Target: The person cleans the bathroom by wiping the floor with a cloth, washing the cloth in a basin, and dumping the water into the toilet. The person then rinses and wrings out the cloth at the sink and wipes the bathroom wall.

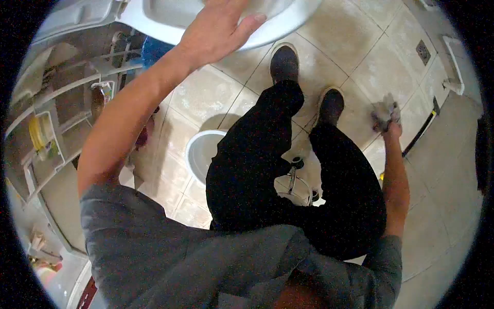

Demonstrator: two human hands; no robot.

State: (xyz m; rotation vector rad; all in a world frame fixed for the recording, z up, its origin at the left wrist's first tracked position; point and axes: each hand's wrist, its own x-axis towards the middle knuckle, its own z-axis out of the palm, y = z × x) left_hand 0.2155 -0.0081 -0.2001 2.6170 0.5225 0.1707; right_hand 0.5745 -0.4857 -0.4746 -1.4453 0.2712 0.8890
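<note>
My left hand [218, 31] rests on the rim of the white basin [170, 32] at the top of the view, its thumb apart from the other fingers, nothing seen in it. Down at the right, my right hand [392, 126] is closed on a crumpled greyish cloth [383, 113], held low over the tiled floor [355, 67]. Blur hides most of the right fingers. Whether the cloth touches the tiles I cannot tell.
A white bucket [198, 149] stands left of my legs. Shelves [67, 123] with small items line the left side. A long black-and-yellow handle [419, 134] lies along the right wall. A floor drain [423, 52] and wheeled stool base [293, 180] show.
</note>
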